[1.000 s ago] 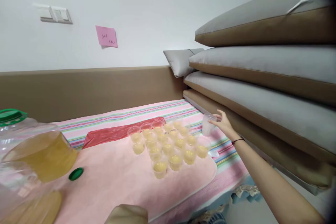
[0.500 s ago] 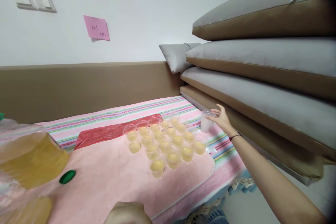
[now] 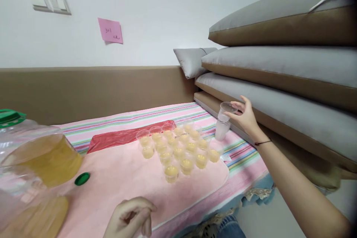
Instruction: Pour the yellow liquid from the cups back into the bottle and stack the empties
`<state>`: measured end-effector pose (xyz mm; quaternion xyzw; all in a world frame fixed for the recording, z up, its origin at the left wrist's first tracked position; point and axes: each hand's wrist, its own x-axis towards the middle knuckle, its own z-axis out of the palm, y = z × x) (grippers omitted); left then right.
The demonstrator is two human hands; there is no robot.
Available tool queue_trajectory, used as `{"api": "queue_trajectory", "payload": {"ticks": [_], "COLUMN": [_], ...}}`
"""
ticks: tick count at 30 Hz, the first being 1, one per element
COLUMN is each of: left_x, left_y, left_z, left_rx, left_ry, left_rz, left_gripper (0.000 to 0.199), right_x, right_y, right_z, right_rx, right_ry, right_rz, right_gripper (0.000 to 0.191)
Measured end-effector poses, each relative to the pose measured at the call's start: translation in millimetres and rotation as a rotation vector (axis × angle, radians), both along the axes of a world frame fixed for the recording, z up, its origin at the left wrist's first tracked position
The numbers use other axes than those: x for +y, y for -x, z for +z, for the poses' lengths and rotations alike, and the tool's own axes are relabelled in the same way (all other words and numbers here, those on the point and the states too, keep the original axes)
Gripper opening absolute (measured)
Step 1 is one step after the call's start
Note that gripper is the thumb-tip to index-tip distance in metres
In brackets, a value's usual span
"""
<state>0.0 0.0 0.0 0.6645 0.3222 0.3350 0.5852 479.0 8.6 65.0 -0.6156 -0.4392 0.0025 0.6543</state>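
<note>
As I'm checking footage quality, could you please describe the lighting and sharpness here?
In the head view, light is soft and even, with a faint shadow beneath the pink note; head view, left: the jars look smeared, with pale reflections; head view, middle: the cups have soft edges; head view, upper right: the corner is dark.

Pink mat (image 3: 111, 171): free lane between green lid (image 3: 82, 179) and filled cups (image 3: 171, 173); jars (image 3: 55, 161) block left end, cushions (image 3: 279, 93) beyond right edge.
</note>
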Motion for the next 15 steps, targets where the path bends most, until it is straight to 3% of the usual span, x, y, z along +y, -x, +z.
{"api": "queue_trajectory", "payload": {"ticks": [3, 6, 10, 15], "left_x": [7, 11, 11, 14], "left_y": [6, 13, 20, 27], "left_z": [4.5, 9.2, 8.1, -9.9], "left_rx": [-0.008, -0.067, -0.121, -0.089], "left_ry": [-0.032, -0.001, 0.015, -0.075], "left_rz": [0.103, 0.296, 0.396, 0.417], "left_gripper": [0.045, 0.052, 0.062, 0.062], "right_x": [-18, -36, -45, -36], "right_y": [49, 111, 196, 282], "right_z": [17.1, 15.9, -6.9, -49.7], "right_rx": [0.03, 0.093, 0.173, 0.265], "right_ry": [-0.076, -0.087, -0.016, 0.051], "right_rz": [0.14, 0.303, 0.541, 0.734], "right_gripper": [0.106, 0.103, 0.095, 0.091]}}
